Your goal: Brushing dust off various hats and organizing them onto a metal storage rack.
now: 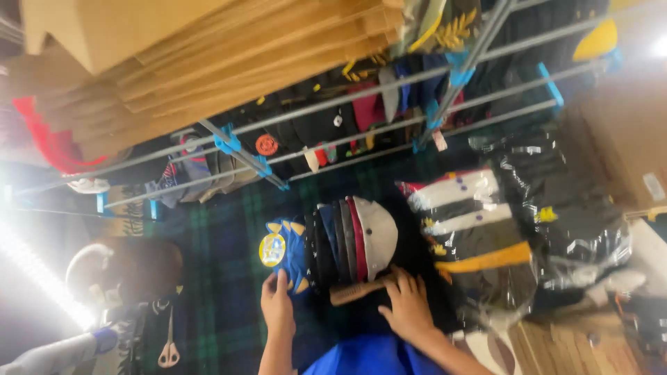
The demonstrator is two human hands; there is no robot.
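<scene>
A row of stacked caps (340, 239) lies on the dark plaid cloth (222, 278) over the bench. The left hand (278, 305) touches the blue cap (281, 250) at the row's end, its grip released, fingers flat. The right hand (406, 305) rests open beside a brown wooden piece (358, 290), partly hidden under the caps. Bagged caps (486, 236) glare under plastic nearby. Scissors (169, 347) lie apart; rack contents blur behind.
</scene>
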